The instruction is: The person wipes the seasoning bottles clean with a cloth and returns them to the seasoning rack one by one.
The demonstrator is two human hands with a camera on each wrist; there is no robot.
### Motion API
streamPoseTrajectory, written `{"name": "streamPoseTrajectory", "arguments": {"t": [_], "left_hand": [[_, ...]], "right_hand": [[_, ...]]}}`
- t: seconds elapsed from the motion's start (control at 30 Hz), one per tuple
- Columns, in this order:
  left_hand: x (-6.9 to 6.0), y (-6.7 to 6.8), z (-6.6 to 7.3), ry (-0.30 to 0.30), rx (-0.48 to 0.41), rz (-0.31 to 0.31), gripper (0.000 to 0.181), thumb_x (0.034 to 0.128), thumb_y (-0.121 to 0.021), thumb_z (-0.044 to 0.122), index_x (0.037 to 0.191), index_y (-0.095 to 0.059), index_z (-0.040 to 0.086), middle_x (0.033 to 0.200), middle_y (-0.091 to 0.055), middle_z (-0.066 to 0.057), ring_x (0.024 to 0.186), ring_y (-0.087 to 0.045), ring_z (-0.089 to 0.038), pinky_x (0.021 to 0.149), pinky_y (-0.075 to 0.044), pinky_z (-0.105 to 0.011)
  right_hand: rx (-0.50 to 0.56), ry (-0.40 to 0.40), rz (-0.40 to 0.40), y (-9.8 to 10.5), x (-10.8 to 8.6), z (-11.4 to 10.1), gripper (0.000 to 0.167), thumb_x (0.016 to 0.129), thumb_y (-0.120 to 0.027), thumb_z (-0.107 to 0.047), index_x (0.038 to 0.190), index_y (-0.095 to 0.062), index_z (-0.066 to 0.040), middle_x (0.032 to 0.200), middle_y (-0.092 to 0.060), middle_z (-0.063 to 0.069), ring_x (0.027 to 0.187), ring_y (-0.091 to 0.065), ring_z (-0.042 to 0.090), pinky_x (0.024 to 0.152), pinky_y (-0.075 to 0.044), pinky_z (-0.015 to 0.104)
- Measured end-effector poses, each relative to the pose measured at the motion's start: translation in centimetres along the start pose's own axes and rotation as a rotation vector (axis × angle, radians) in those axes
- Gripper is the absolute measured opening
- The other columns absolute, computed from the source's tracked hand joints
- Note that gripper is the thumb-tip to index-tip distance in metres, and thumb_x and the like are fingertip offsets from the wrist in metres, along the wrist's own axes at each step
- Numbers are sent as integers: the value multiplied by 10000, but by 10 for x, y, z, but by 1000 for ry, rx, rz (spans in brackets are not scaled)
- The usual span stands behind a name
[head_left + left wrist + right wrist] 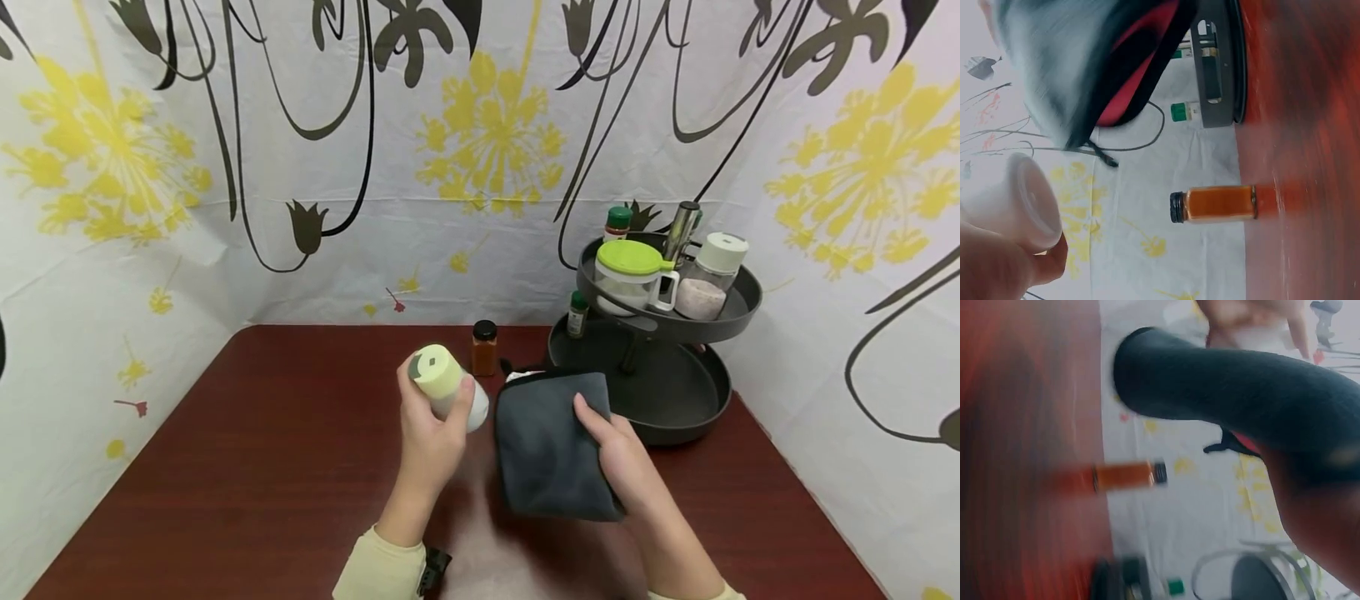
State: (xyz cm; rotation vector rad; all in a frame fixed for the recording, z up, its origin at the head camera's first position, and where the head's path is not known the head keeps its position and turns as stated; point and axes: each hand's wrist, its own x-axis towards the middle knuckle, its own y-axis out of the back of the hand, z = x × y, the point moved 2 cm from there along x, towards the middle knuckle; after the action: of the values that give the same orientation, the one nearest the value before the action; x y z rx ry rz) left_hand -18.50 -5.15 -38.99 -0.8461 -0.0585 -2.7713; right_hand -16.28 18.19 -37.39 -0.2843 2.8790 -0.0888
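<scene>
My left hand (429, 446) grips a white bottle (468, 408) with a pale yellow-green cap, held tilted above the table. Its white base (1038, 200) shows in the left wrist view. A dark grey fabric pouch (551, 446) is held up beside it by my right hand (626, 458), thumb across the front and the other fingers hidden behind. The pouch's mouth gapes, and a pink-red lining (1132, 94) shows inside in the left wrist view. Bottle and pouch are a small distance apart. What the pouch contains cannot be made out.
Behind the hands a spice jar (484, 352) with a black lid stands on the dark red table (300, 450). At the right is a two-tier round rack (660, 400) carrying a green-lidded pot (630, 260), a white-lidded jar (705, 296) and green-capped bottles. Patterned cloth hangs behind.
</scene>
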Motion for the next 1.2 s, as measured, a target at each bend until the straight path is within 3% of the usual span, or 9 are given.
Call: {"name": "streamPoseTrajectory", "arguments": {"t": [0.2, 0.33, 0.47, 0.6, 0.7, 0.9, 1.03, 1.2], "left_hand": [[15, -4, -9, 64, -22, -124, 527, 1013, -683, 118, 1468, -426, 54, 1271, -657, -159, 1145, -621, -220, 1026, -517, -465], [28, -29, -21, 83, 0, -207, 578, 970, -779, 174, 1473, -507, 92, 1366, -634, -122, 1230, -613, -257, 1062, -509, -523], [48, -67, -32, 63, 72, -324, 618, 938, -833, 254, 1473, -552, 120, 1416, -572, -101, 1289, -580, -271, 1094, -499, -549], [66, -108, -39, 42, 213, -449, 641, 925, -852, 332, 1477, -569, 173, 1438, -584, -66, 1317, -553, -266, 1109, -489, -537], [74, -131, -47, 56, 293, -509, 643, 919, -862, 322, 1476, -577, 178, 1450, -615, -46, 1328, -541, -272, 1117, -493, -513], [75, -157, -74, 145, 301, -554, 681, 879, -898, 192, 1480, -585, 128, 1452, -654, -83, 1338, -627, -278, 1127, -523, -454], [74, -168, -87, 133, 338, -599, 643, 870, -907, 201, 1433, -607, 119, 1389, -684, -85, 1279, -664, -258, 1089, -549, -412], [74, -182, -93, 130, 440, -679, 600, 903, -878, 309, 1405, -608, 122, 1335, -686, -63, 1212, -677, -231, 1033, -572, -394]], "right_hand": [[-294, 3, 53, 32, -11, 3, 675, 1122, -422, -558, 1471, -546, 6, 1213, -726, 62, 1034, -725, 129, 908, -573, 283], [-364, -17, 28, 48, -22, 9, 647, 1129, -431, -528, 1418, -576, 33, 1183, -739, 83, 1035, -731, 147, 895, -577, 294], [-381, -24, -37, 57, -28, 14, 636, 1131, -434, -519, 1337, -624, 52, 1101, -763, 83, 1000, -751, 188, 871, -591, 318], [-396, -11, -63, 63, -30, 20, 614, 1136, -438, -498, 1254, -668, 58, 1044, -773, 88, 952, -761, 209, 835, -605, 336], [-406, 1, -58, 65, -31, 24, 594, 1136, -445, -487, 1226, -681, 50, 1029, -764, 89, 933, -756, 206, 815, -606, 336], [-415, 4, -44, 64, -30, 28, 579, 1128, -460, -497, 1215, -683, 30, 1031, -750, 92, 938, -746, 203, 814, -598, 331], [-416, 2, -33, 65, -30, 28, 579, 1128, -459, -499, 1215, -680, 29, 1035, -746, 88, 949, -742, 199, 820, -595, 325], [-394, 12, -46, 67, -29, 29, 581, 1131, -455, -490, 1218, -676, 40, 1033, -748, 89, 947, -746, 197, 826, -597, 323]]}}
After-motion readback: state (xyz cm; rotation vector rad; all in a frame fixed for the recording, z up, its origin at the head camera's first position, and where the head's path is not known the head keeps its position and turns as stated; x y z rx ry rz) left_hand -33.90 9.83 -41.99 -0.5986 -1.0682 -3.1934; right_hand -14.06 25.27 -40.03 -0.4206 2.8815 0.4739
